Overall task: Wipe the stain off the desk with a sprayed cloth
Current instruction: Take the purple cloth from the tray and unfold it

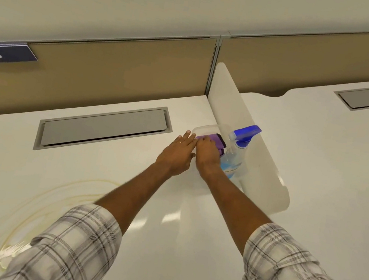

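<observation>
A purple cloth point(216, 141) lies inside a clear plastic container point(203, 128) at the far right of the white desk point(165, 243). My right hand point(207, 154) reaches into the container with its fingers on the cloth. My left hand point(178, 153) rests flat against the container's left side, fingers spread. A spray bottle point(235, 156) with a blue trigger head stands just right of the container. A yellowish stain point(53, 202) of curved streaks spreads over the desk at the near left, partly hidden by my left sleeve.
A white divider panel point(248, 148) rises right behind the bottle and separates this desk from the neighbouring one. A grey cable hatch point(103, 126) is set into the desk at the back. A tan partition wall with a "213" sign point(4, 54) stands behind.
</observation>
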A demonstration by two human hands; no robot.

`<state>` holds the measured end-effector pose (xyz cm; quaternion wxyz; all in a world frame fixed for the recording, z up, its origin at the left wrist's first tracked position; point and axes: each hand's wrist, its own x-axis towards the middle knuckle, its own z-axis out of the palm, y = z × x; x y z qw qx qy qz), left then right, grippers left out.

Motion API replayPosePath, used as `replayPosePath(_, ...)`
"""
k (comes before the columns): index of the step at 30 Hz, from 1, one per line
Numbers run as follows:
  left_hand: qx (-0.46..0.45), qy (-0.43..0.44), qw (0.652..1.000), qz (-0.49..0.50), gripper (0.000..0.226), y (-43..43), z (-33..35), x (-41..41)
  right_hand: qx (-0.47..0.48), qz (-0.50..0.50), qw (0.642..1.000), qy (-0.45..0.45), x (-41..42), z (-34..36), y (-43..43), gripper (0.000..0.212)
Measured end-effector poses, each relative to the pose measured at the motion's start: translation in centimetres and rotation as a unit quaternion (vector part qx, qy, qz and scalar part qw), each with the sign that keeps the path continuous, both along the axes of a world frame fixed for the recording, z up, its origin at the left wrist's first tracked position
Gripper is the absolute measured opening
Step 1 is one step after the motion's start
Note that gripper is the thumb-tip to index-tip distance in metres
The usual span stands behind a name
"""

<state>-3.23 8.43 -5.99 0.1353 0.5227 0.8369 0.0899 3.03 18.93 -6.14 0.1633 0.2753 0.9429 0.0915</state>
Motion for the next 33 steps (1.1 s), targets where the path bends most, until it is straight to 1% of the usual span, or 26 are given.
replayPosePath(2, 0.011, -0.013, 1.0, 0.002, 0.063, 0.2, -0.4, -0.1, 0.025, 0.0, 1.0, -0.011, -0.3, 0.5, 0.1, 0.055)
replayPosePath(5, 0.034, -0.055, 0.997, 0.04, 0.068, 0.5, -0.8, 0.3, 0.049, -0.037, 0.998, 0.007, -0.7, 1.5, 0.1, 0.06)
replayPosePath(7, 0.068, -0.105, 0.99, 0.06, 0.074, 0.6, -0.7, 0.6, 0.063, -0.074, 0.993, 0.069, -1.1, 2.2, -0.2, 0.061)
replayPosePath(9, 0.117, -0.179, 0.975, 0.062, 0.079, 0.6, -0.5, 0.8, 0.05, -0.112, 0.982, 0.145, -1.5, 3.1, -0.5, 0.055)
replayPosePath(11, 0.159, -0.228, 0.958, 0.066, 0.079, 0.6, -0.1, 1.0, 0.039, -0.136, 0.965, 0.22, -1.7, 3.6, -0.8, 0.045)
replayPosePath(12, 0.177, -0.244, 0.951, 0.074, 0.077, 0.6, 0.1, 1.1, 0.026, -0.149, 0.953, 0.263, -1.7, 3.9, -1.0, 0.04)
replayPosePath(14, 0.212, -0.27, 0.936, 0.082, 0.066, 0.7, 0.3, 1.4, -0.003, -0.166, 0.926, 0.34, -1.8, 4.6, -1.5, 0.039)
replayPosePath(16, 0.235, -0.305, 0.917, 0.101, 0.053, 0.8, 0.5, 1.7, -0.021, -0.172, 0.908, 0.382, -1.7, 5.2, -1.8, 0.042)
replayPosePath(17, 0.245, -0.319, 0.91, 0.104, 0.05, 0.8, 0.6, 1.8, -0.024, -0.174, 0.904, 0.39, -1.7, 5.4, -2.0, 0.043)
replayPosePath(21, 0.261, -0.333, 0.902, 0.086, 0.053, 0.7, 0.4, 1.6, -0.037, -0.186, 0.893, 0.408, -1.1, 5.9, -2.7, 0.046)
replayPosePath(24, 0.271, -0.325, 0.901, 0.093, 0.049, 0.0, 0.6, 1.9, -0.054, -0.181, 0.878, 0.439, -0.9, 6.4, -3.4, 0.047)
replayPosePath(27, 0.3, -0.311, 0.897, 0.091, 0.047, -0.4, 1.1, 2.1, -0.064, -0.168, 0.858, 0.48, -0.9, 7.3, -4.1, 0.046)
replayPosePath(30, 0.333, -0.326, 0.877, 0.114, 0.046, -0.9, 2.4, 2.1, -0.093, -0.149, 0.829, 0.531, -0.9, 8.6, -5.1, 0.054)
replayPosePath(32, 0.353, -0.339, 0.863, 0.123, 0.05, -1.5, 3.8, 2.1, -0.107, -0.137, 0.825, 0.538, -1.0, 9.4, -5.7, 0.059)
replayPosePath(33, 0.364, -0.332, 0.862, 0.117, 0.056, -1.9, 4.6, 2.1, -0.132, -0.139, 0.822, 0.535, -1.0, 9.9, -5.9, 0.061)
